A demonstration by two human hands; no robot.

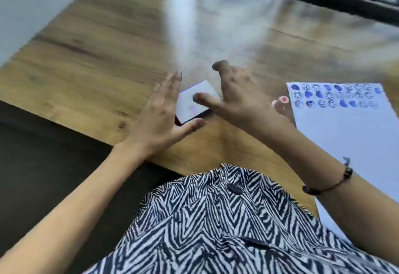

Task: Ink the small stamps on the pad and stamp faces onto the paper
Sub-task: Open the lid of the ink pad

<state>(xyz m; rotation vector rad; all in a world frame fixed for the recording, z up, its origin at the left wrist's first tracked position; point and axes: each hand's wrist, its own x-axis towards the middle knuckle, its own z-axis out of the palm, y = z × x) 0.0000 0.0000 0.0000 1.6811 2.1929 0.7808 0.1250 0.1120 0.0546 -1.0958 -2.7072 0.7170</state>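
Your left hand (160,111) hovers over the near part of the wooden table (90,58), palm turned inward and fingers stretched out flat and close together, with the thumb spread toward the middle. It has hold of nothing. Its fingertips reach alongside the left edge of the ink pad (192,103), though the blur makes it hard to say whether they touch it.

The ink pad lies on the table between your two hands, a small white-topped box with a dark base, turned at an angle. Faint pink and blue marks show on its top.

Your right hand (237,99) is just to the right of the pad, spread wide with the fingers curled and apart. The thumb, dark with ink at its tip, crosses over the top of the pad; the forefinger arches up beyond it. This hand grips nothing that can be seen. A beaded bracelet (330,184) circles your right wrist.

Just beside the right hand, near the paper's left edge, sits a small stamp (282,101) with a pale body and a red spot on its end, too blurred to tell how it stands.

Farther right lies the white paper (349,135), running off the frame. Three rows of blue prints (334,95) cross its top edge: some are round faces, others solid blue blots.

Your zebra-striped shirt (216,219) fills the bottom of the view.
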